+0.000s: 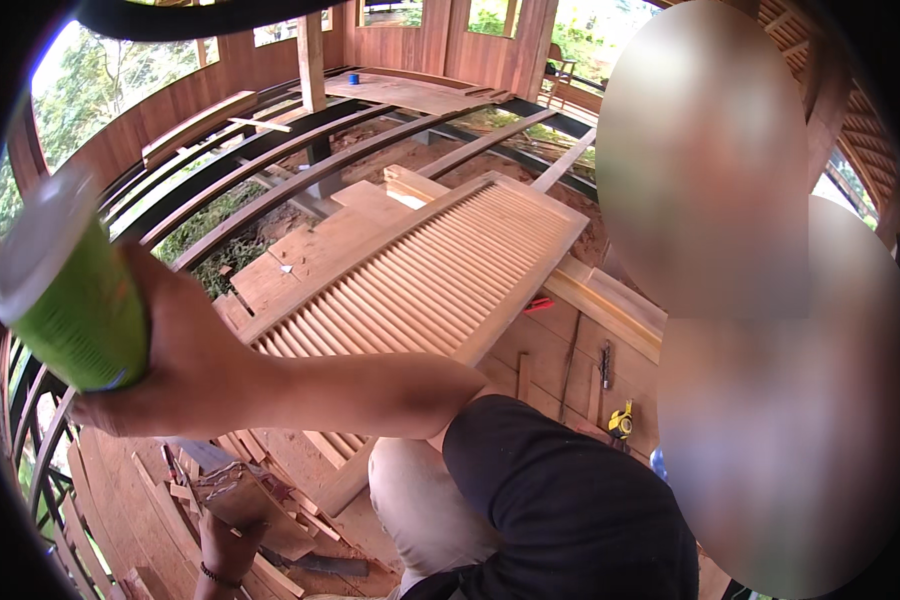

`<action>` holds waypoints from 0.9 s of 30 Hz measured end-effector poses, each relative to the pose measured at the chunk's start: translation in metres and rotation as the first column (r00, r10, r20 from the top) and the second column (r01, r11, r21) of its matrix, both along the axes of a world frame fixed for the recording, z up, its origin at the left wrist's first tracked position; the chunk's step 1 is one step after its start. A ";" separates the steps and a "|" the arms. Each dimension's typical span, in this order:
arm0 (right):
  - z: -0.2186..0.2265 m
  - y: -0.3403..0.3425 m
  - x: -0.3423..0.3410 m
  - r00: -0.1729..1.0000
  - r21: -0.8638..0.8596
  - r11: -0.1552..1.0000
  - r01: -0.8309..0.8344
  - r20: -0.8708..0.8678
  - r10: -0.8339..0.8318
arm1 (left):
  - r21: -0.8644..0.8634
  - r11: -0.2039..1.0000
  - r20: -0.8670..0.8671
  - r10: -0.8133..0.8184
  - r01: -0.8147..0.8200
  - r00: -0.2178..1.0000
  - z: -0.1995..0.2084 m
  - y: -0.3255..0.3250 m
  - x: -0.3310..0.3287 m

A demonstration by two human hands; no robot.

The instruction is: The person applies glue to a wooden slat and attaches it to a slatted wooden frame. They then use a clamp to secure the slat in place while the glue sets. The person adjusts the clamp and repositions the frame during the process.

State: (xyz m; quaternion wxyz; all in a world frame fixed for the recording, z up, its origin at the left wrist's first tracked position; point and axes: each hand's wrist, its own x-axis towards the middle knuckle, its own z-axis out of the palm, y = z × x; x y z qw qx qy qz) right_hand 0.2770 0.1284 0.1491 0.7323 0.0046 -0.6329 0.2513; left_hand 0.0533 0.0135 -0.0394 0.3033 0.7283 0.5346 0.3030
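My right arm, in a black sleeve, reaches across to the left. At its end my right hand (pixel 185 335) is wrapped round a green can (pixel 85 310) with a pale round end, tilted and blurred. Low on the left is my left hand (pixel 232 548), with a beaded bracelet at the wrist. Its fingers are closed on the wooden handle of what looks like a handsaw (pixel 242 498); part of the grip is hidden. Beyond my right forearm lies a louvred wooden panel (pixel 420 265) with many slats in a frame; the arm covers part of it.
Wood strips (pixel 160 510) litter the boards at lower left. A yellow tape measure (pixel 622 418) and a drill bit (pixel 606 362) lie right of the panel. Open floor joists (pixel 300 180) run behind it. Another person (pixel 770 400), blurred, is close on the right.
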 end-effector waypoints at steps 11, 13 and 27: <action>-0.013 0.021 0.014 0.990 -0.128 0.985 -0.115 0.063 0.124 | 0.137 0.977 -0.136 -0.143 0.162 0.980 -0.016 0.029 -0.007; 0.000 0.012 0.036 0.929 -0.320 0.875 -0.364 -0.059 0.365 | -0.056 0.996 -0.091 -0.075 0.070 0.993 -0.021 0.028 -0.015; -0.030 0.015 0.001 0.931 -0.371 0.871 -0.323 0.038 0.362 | -0.023 0.998 -0.162 -0.069 0.067 0.984 0.009 0.005 0.003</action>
